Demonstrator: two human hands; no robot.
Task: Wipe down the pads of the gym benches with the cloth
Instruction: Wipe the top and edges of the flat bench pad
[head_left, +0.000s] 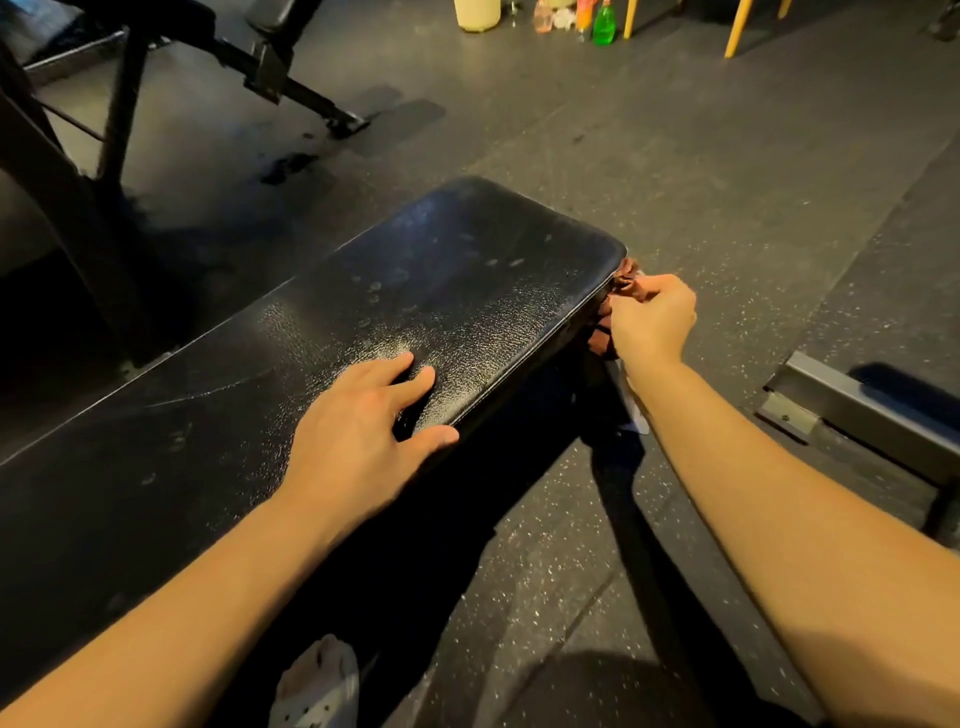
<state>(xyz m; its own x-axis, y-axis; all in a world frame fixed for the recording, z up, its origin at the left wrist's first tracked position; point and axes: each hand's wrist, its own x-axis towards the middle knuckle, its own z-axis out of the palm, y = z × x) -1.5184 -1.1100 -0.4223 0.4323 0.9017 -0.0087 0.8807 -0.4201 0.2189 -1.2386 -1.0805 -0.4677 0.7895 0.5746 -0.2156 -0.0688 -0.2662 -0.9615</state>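
Note:
A long black bench pad (457, 260) runs from the lower left to the middle of the view, with damp streaks and droplets on its textured top. My left hand (358, 431) lies flat on the pad near its right edge, fingers spread, holding nothing. My right hand (649, 322) is closed on a bunched reddish-brown cloth (626, 278) and presses it against the pad's side at the far right corner. Most of the cloth is hidden by the hand.
Another black bench and its frame (270, 67) stand at the upper left. A grey metal foot bar (857, 410) lies on the floor at right. Bottles, among them a green spray bottle (603, 23), and yellow chair legs (737, 28) line the far edge. My shoe (317, 680) is below.

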